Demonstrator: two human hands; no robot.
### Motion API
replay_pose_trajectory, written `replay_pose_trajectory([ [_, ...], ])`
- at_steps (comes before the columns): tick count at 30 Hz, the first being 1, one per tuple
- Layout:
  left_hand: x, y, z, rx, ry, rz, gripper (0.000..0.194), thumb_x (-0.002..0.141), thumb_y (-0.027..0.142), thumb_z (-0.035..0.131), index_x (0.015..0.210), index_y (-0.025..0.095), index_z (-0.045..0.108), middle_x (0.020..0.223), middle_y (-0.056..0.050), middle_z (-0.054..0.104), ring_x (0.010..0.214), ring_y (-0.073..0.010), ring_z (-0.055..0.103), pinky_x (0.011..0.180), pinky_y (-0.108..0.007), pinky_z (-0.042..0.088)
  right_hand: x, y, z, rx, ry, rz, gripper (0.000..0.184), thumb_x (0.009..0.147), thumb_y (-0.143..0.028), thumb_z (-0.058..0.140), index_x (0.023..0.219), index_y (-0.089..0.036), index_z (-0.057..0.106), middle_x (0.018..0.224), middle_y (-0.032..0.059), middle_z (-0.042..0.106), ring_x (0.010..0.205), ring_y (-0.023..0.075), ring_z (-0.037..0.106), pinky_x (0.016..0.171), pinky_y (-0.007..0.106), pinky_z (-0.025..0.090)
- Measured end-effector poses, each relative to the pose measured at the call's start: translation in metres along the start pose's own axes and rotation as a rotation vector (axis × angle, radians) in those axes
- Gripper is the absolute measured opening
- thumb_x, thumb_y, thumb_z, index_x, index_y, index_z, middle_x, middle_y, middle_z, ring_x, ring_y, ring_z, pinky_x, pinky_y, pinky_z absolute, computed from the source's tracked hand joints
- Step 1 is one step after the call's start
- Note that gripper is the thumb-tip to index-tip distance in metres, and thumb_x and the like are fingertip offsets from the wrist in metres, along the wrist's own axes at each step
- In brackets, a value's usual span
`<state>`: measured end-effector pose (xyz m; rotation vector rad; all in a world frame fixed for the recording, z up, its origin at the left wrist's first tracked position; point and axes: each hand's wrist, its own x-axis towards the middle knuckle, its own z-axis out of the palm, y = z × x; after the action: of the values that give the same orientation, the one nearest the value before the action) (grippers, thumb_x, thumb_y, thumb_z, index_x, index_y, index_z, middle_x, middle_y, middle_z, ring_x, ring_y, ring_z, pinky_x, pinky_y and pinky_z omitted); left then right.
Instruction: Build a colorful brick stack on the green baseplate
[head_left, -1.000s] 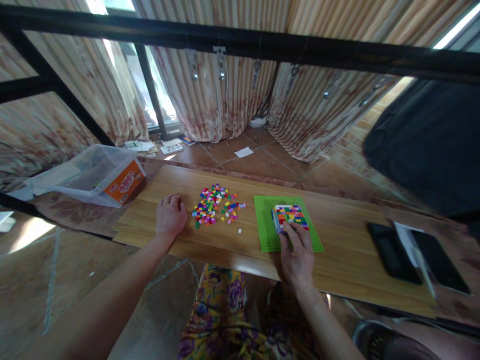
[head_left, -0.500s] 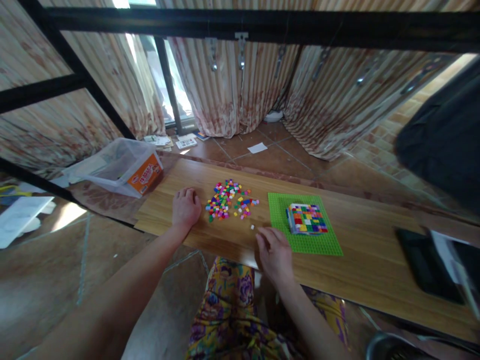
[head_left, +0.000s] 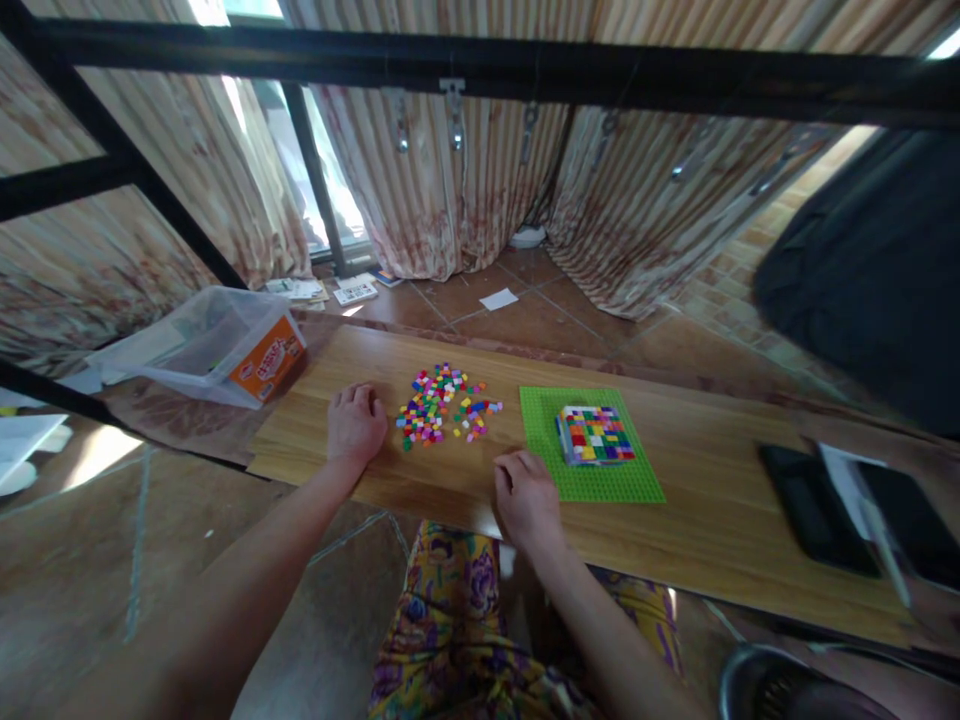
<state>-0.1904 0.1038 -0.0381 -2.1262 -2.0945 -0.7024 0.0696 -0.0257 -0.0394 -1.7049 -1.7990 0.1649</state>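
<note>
My left hand (head_left: 357, 424) rests on the wooden table with its fingers curled in, just left of a loose pile of small coloured toy bricks (head_left: 429, 405); nothing shows in it. A smaller scatter of bricks (head_left: 477, 415) lies right of the pile. My right hand (head_left: 526, 500) is closed near the table's front edge, its fingertips pinched downward. The small white brick that lay by those fingertips is now hidden in or under them. Right of this hand, a block built of multicoloured bricks (head_left: 596, 436) stands on a green studded baseplate (head_left: 645, 485).
The long wooden table (head_left: 705, 480) carries a dark tablet-like object (head_left: 810, 515) at its right end, beside another dark flat device (head_left: 911, 520). A clear plastic box (head_left: 195, 345) with an orange label stands at the left. A black metal bar (head_left: 525, 70) crosses the top.
My right hand's fingers have closed over the spot where the small white brick lay, and the brick is out of sight. My left hand stays put. The whole view has shifted slightly.
</note>
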Motion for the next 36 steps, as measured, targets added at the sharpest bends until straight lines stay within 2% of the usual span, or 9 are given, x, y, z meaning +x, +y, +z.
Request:
replay_pose_trajectory([
  [7, 0.001, -0.003, 0.002, -0.009, 0.012, 0.008, 0.031, 0.087, 0.024, 0.044, 0.107, 0.012, 0.064, 0.114, -0.018, 0.066, 0.114, -0.0314, 0.057, 0.103, -0.046, 0.042, -0.017, 0.005, -0.022, 0.015, -0.030, -0.080, 0.029, 0.095, -0.015, 0.044, 0.103, -0.019, 0.072, 0.091, 0.0086, 0.066, 0.087, 0.0209, 0.058, 0.079, 0.033, 0.048],
  [12, 0.001, -0.003, 0.002, -0.015, 0.011, 0.014, 0.030, 0.087, 0.025, 0.044, 0.107, 0.013, 0.064, 0.115, -0.018, 0.066, 0.113, -0.0317, 0.057, 0.103, -0.046, 0.042, -0.024, 0.011, -0.038, 0.099, 0.108, -0.026, 0.028, 0.099, -0.024, 0.046, 0.103, -0.020, 0.073, 0.096, 0.0084, 0.068, 0.089, 0.0194, 0.063, 0.079, 0.032, 0.052],
  [20, 0.001, -0.002, 0.001, -0.012, 0.018, 0.013, 0.032, 0.087, 0.025, 0.043, 0.107, 0.012, 0.064, 0.114, -0.018, 0.066, 0.113, -0.0319, 0.058, 0.102, -0.047, 0.042, -0.023, 0.057, -0.069, 0.020, 0.341, 0.074, 0.024, 0.097, -0.033, 0.053, 0.098, -0.019, 0.073, 0.094, 0.0074, 0.074, 0.086, 0.0186, 0.069, 0.080, 0.031, 0.053],
  [24, 0.001, -0.001, 0.000, -0.016, 0.004, -0.002, 0.031, 0.086, 0.025, 0.044, 0.107, 0.012, 0.064, 0.114, -0.019, 0.066, 0.113, -0.0321, 0.058, 0.103, -0.047, 0.042, -0.016, 0.067, -0.068, -0.072, 0.410, 0.099, 0.024, 0.096, -0.035, 0.056, 0.094, -0.018, 0.073, 0.090, 0.0074, 0.075, 0.079, 0.0191, 0.067, 0.076, 0.031, 0.052],
  [29, 0.001, -0.001, 0.000, -0.019, 0.015, 0.009, 0.031, 0.087, 0.025, 0.044, 0.107, 0.013, 0.064, 0.114, -0.018, 0.066, 0.112, -0.0322, 0.057, 0.102, -0.048, 0.042, -0.013, 0.064, -0.060, -0.158, 0.486, 0.020, 0.020, 0.095, -0.031, 0.058, 0.091, -0.018, 0.073, 0.087, 0.0074, 0.075, 0.083, 0.0206, 0.065, 0.080, 0.034, 0.051],
  [36, 0.000, -0.001, 0.000, -0.022, 0.007, -0.001, 0.033, 0.087, 0.026, 0.043, 0.108, 0.012, 0.064, 0.116, -0.019, 0.065, 0.113, -0.0324, 0.057, 0.103, -0.047, 0.041, -0.012, 0.066, -0.053, -0.212, 0.558, 0.026, 0.019, 0.094, -0.033, 0.061, 0.089, -0.020, 0.074, 0.087, 0.0066, 0.071, 0.082, 0.0192, 0.063, 0.076, 0.033, 0.049],
])
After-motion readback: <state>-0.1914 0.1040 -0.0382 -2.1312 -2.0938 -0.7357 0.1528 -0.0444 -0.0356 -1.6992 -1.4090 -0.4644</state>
